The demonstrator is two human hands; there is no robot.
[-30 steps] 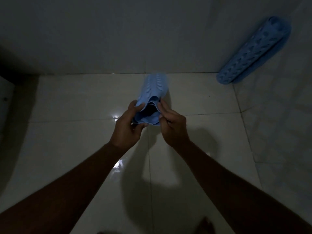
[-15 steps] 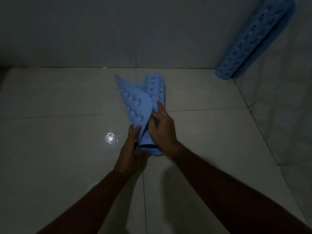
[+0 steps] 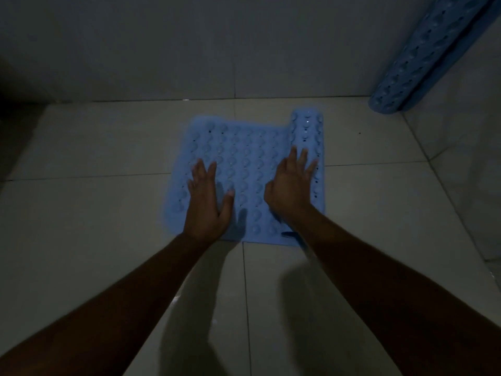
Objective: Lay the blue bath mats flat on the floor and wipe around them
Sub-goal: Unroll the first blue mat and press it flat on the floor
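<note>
Both palms lie flat, fingers straight, gripping nothing. The left hand (image 3: pixel 208 202) pins the unrolled part of the bath mat (image 3: pixel 244 158), and the right hand (image 3: pixel 291 185) meets its roll (image 3: pixel 307 137), on the floor (image 3: pixel 108 213) near the far edge. Best to hold the left firm and push the roll rightward evenly.

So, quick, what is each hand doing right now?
Left hand: open, palm flat on the blue bath mat.
Right hand: open, fingers straight, pressing the mat at its rolled end.
</note>
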